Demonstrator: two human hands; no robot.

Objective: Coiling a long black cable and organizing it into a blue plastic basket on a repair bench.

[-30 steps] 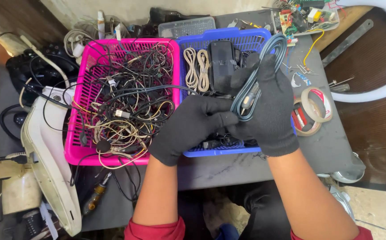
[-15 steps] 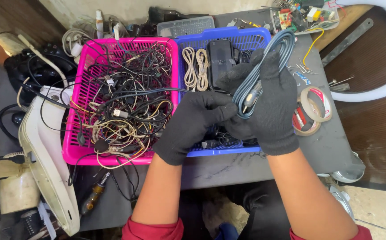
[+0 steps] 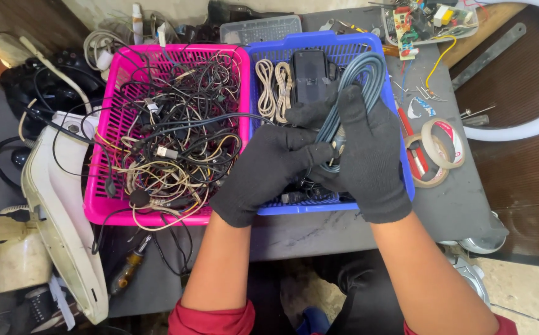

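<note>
Right hand [image 3: 369,155], black-gloved, is closed around a coiled grey-blue cable [image 3: 353,93], fingers wrapped over the lower part of the coil; the loops stand up above the glove, over the blue basket [image 3: 344,44]; left hand [image 3: 269,170], also black-gloved, is curled with fingertips pressed against the right hand at the cable's lower end, pinching it there; both hands hover over the near half of the blue basket; in that basket lie two pale bundled cords [image 3: 274,90] side by side and a black adapter block [image 3: 310,74] just beside them; pink basket [image 3: 105,161] touches the blue one on its left side, filled with tangled dark and pale wires [image 3: 170,136]; rolls of tape [image 3: 437,152] rest on the grey tabletop [image 3: 462,205] just right of the blue basket; circuit board [image 3: 406,22] sits at the far edge
</note>
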